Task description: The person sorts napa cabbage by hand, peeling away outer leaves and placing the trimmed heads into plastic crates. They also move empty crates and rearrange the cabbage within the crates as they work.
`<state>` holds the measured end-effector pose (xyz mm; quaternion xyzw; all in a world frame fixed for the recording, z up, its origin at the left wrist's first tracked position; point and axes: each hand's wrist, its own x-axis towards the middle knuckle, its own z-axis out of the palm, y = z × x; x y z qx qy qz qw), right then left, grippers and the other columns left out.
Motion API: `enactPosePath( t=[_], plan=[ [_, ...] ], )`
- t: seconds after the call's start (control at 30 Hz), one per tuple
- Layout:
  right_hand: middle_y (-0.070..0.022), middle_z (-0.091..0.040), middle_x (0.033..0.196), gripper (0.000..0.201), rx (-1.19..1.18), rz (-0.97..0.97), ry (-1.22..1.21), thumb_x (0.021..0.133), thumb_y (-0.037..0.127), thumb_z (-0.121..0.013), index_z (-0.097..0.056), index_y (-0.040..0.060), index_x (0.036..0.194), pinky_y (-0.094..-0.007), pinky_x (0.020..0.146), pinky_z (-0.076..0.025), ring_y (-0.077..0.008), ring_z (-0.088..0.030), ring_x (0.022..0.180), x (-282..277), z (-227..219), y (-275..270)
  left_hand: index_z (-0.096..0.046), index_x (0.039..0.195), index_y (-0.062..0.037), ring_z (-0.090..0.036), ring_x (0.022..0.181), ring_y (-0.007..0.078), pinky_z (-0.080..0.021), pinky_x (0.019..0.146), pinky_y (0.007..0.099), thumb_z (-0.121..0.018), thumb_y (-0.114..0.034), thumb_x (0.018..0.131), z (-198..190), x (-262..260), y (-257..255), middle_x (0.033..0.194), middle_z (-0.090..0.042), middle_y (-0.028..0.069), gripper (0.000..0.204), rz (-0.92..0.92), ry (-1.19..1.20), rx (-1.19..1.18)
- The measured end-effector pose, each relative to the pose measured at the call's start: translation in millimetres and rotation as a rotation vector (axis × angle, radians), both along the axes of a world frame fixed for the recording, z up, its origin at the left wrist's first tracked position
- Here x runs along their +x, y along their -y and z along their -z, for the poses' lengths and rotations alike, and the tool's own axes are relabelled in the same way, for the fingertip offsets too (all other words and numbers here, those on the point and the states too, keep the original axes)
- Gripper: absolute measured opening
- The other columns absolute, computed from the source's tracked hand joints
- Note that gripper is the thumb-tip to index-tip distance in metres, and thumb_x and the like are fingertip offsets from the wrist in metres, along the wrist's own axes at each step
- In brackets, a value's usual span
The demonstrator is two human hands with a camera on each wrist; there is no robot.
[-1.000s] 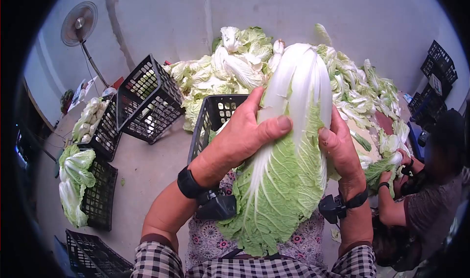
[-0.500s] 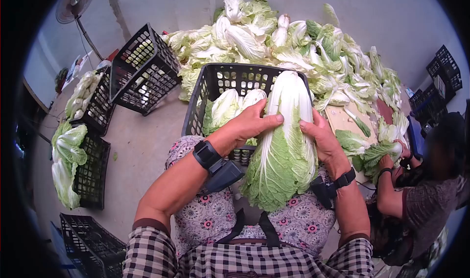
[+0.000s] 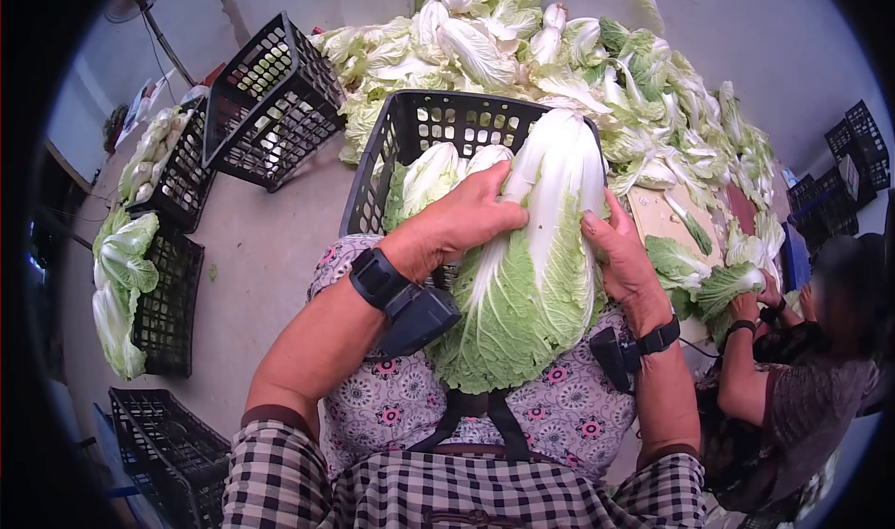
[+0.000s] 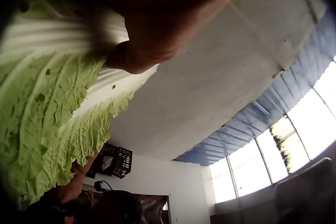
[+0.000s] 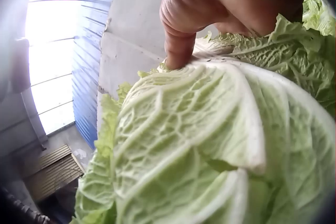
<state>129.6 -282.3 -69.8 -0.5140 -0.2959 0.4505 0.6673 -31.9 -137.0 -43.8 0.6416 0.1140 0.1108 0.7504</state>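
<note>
While the left hand [image 3: 471, 214] is gripping one side of the cabbage [image 3: 536, 273], the right hand [image 3: 627, 261] is gripping the other, both thumbs touching its near face. The cabbage is slanting between them, its white end pointing over the black crate [image 3: 471, 98], its leafy end spreading above the patterned lap [image 3: 392, 403]. Leaves are hiding most fingertips, so their curl is probably loose. Two-handed steadying is seemingly underway; any next move is calling for even support, sparing the outer leaves.
</note>
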Motion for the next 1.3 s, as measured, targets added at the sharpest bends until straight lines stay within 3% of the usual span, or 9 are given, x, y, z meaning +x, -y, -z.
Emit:
enactPosePath(
  t=[0.33, 0.53, 0.67, 0.7, 0.8, 0.83, 0.97, 1.17, 1.3],
  plan=[
    [-0.0164, -0.054, 0.117, 0.072, 0.059, 0.022, -0.079, 0.082, 0.020, -0.069, -0.027, -0.0037, 0.135, -0.0309, 0.083, -0.051, -0.0201, -0.060, 0.099, -2, 3, -4, -0.027, 0.138, 0.0025, -0.050, 0.113, 0.0200, -0.041, 0.096, 0.0311, -0.052, -0.008, 0.082, 10, 1, -1, 0.127, -0.048, 0.0151, 0.062, -0.067, 0.044, -0.067],
    [-0.0169, -0.054, 0.116, 0.071, 0.062, 0.047, -0.027, 0.080, 0.020, -0.070, -0.030, -0.0050, 0.133, -0.0316, 0.085, -0.051, -0.0208, -0.059, 0.101, -1, 8, -7, -0.021, 0.141, 0.0020, -0.046, 0.117, 0.0212, -0.037, 0.099, 0.0329, -0.056, -0.023, 0.088, 4, -4, 0, 0.130, -0.045, 0.0165, 0.069, -0.059, 0.062, 0.049],
    [-0.0167, -0.053, 0.118, 0.071, 0.056, 0.048, 0.019, 0.079, 0.020, -0.071, -0.031, -0.0047, 0.133, -0.0320, 0.087, -0.048, -0.0202, -0.057, 0.102, -7, 5, -8, -0.023, 0.140, 0.0013, -0.046, 0.117, 0.0211, -0.035, 0.101, 0.0328, -0.068, -0.040, 0.080, 18, 0, -6, 0.131, -0.045, 0.0165, 0.086, -0.030, 0.132, 0.181],
    [-0.0161, -0.052, 0.118, 0.070, 0.042, 0.055, 0.040, 0.079, 0.020, -0.071, -0.032, -0.0044, 0.133, -0.0322, 0.089, -0.047, -0.0199, -0.056, 0.104, -9, 4, -8, -0.026, 0.138, 0.0011, -0.046, 0.117, 0.0212, -0.035, 0.101, 0.0329, -0.073, -0.036, 0.074, 15, -1, -4, 0.130, -0.046, 0.0156, 0.088, -0.062, 0.141, 0.213],
    [-0.0136, -0.052, 0.120, 0.068, 0.066, 0.067, 0.109, 0.080, 0.023, -0.070, -0.034, -0.0033, 0.132, -0.0317, 0.092, -0.044, -0.0179, -0.052, 0.108, -6, 8, -9, -0.029, 0.136, 0.0013, -0.049, 0.114, 0.0212, -0.038, 0.099, 0.0325, -0.072, -0.024, 0.073, 16, 0, -2, 0.126, -0.049, 0.0142, 0.080, -0.133, 0.080, 0.237],
    [-0.0125, -0.051, 0.120, 0.067, 0.085, 0.070, 0.133, 0.080, 0.023, -0.069, -0.035, -0.0029, 0.132, -0.0313, 0.093, -0.042, -0.0172, -0.051, 0.109, -5, 9, -9, -0.034, 0.132, 0.0022, -0.053, 0.109, 0.0197, -0.042, 0.095, 0.0310, -0.066, -0.009, 0.070, 12, 0, 0, 0.120, -0.053, 0.0125, 0.071, -0.190, 0.046, 0.132],
    [-0.0098, -0.051, 0.120, 0.064, 0.133, 0.033, 0.059, 0.082, 0.027, -0.067, -0.036, -0.0005, 0.132, -0.0294, 0.095, -0.040, -0.0155, -0.050, 0.109, -3, 7, -11, -0.038, 0.128, 0.0030, -0.057, 0.102, 0.0173, -0.045, 0.091, 0.0304, -0.059, 0.000, 0.067, 4, -3, -2, 0.113, -0.056, 0.0108, 0.065, -0.243, 0.125, -0.020],
    [-0.0092, -0.051, 0.122, 0.060, 0.072, -0.082, -0.193, 0.088, 0.033, -0.059, -0.034, 0.0028, 0.134, -0.0294, 0.094, -0.042, -0.0163, -0.051, 0.110, -5, -2, -12, -0.037, 0.129, 0.0024, -0.055, 0.105, 0.0186, -0.045, 0.092, 0.0317, -0.054, 0.000, 0.066, 2, -2, -2, 0.118, -0.053, 0.0121, 0.065, -0.168, 0.170, -0.247],
    [-0.0108, -0.052, 0.123, 0.061, 0.096, -0.170, -0.212, 0.086, 0.025, -0.063, -0.034, 0.0034, 0.135, -0.0320, 0.092, -0.045, -0.0182, -0.053, 0.110, -2, 2, -8, -0.035, 0.132, 0.0015, -0.053, 0.109, 0.0196, -0.043, 0.095, 0.0329, -0.051, 0.000, 0.066, -2, -3, -3, 0.121, -0.051, 0.0126, 0.068, -0.136, 0.157, -0.283]
  ],
)
